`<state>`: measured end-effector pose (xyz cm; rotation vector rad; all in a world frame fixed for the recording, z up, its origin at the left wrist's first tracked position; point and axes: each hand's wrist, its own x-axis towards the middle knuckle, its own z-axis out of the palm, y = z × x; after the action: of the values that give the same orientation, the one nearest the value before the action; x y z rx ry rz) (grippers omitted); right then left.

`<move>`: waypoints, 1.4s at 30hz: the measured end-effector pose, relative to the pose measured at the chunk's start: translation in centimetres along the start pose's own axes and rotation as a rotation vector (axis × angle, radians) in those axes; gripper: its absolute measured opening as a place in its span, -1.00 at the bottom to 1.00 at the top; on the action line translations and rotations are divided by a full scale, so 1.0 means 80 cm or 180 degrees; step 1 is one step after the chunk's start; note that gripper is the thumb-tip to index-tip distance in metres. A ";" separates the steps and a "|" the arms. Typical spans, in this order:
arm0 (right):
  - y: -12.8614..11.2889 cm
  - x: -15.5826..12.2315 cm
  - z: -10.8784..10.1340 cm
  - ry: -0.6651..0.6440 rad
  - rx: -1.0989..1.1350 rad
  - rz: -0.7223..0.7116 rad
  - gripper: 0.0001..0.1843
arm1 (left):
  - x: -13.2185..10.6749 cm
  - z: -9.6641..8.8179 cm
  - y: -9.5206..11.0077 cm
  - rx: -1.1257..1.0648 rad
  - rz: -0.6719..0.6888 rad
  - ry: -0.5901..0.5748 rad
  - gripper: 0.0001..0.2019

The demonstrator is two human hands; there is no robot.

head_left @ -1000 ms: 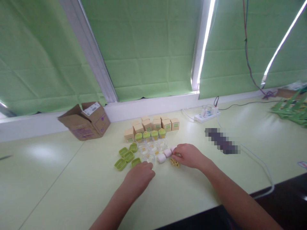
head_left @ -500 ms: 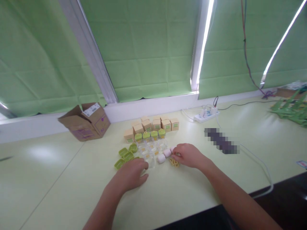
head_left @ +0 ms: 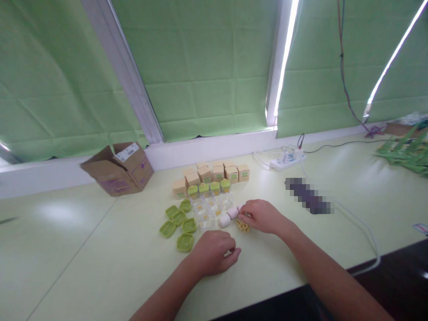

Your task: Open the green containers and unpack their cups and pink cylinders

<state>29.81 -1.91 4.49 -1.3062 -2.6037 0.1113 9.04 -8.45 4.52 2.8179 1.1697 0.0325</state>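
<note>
Four capped jars (head_left: 209, 187) behind the open clear jars (head_left: 206, 215) already wear green lids. The open ones have none, and several loose green lids (head_left: 179, 218) lie just left of them. The right hand (head_left: 262, 216), just right of the open clear jars, pinches a white roll (head_left: 240, 208) in closed fingers. The left hand (head_left: 214, 252), in front of them, has its fingers curled shut; whether they enclose anything is hidden. The jars' contents are too blurred to tell

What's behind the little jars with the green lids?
Small tan boxes with green labels stand right behind the lidded jars. Behind those is the white window ledge. The boxes are closed, so their insides cannot be seen.
</note>
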 end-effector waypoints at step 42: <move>0.076 0.162 0.047 0.0057 0.0191 -0.0070 -0.44 | -0.005 0.008 -0.004 -0.0166 0.0120 -0.0129 -0.86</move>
<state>26.20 12.24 1.95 -1.2523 -2.5783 0.1720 8.55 -8.60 3.88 2.7816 1.0910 0.0084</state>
